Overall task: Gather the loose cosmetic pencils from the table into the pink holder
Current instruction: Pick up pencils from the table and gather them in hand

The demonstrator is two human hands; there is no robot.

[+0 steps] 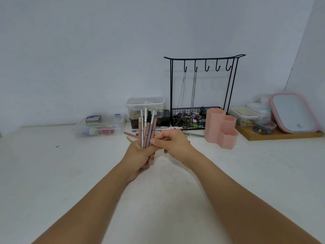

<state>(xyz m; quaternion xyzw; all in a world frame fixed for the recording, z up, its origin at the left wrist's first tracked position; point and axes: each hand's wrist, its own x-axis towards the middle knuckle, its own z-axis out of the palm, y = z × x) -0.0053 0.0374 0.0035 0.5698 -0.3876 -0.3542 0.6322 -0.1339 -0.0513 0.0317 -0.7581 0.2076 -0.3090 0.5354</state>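
My left hand [139, 155] grips an upright bundle of several cosmetic pencils [147, 127], pink, white, grey and black, above the table's middle. My right hand [173, 143] is beside it, with its fingers curled and its thumb against the bundle's lower part. The pink holder [222, 126], made of three hexagonal cups, stands to the right of my hands. More loose pencils [167, 128] lie on the table behind my hands, one [194, 134] near the holder and two [129, 135] at the left of the bundle.
A black wire jewellery stand [202, 88] with chains and a basket stands behind the holder. Clear plastic boxes [100, 126] and a lidded tub [145, 106] sit at the back left. On a wooden board [279, 135] at the right are small containers and a pink-rimmed lid.
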